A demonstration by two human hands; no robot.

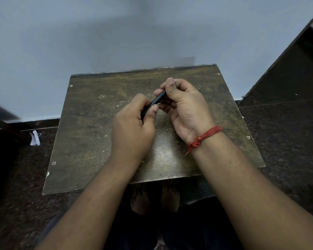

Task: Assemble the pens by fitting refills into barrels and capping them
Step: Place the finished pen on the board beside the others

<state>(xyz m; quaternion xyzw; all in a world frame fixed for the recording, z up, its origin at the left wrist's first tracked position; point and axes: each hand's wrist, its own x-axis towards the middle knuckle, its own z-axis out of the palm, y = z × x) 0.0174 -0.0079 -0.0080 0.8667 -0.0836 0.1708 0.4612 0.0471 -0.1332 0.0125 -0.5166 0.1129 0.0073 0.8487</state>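
Pen held at frame centre, above tabletop [90, 141].
We noted left hand [134, 127] and right hand [186, 107] fingers pinching opposite ends of the dark pen [156, 100].

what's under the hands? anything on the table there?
Only bare table shows around the left hand and right hand, which hold a dark pen above it. The surface beneath them is covered.

Dark pen [156, 100] — between both hands

Pen [156, 101] ends hidden inside both fists
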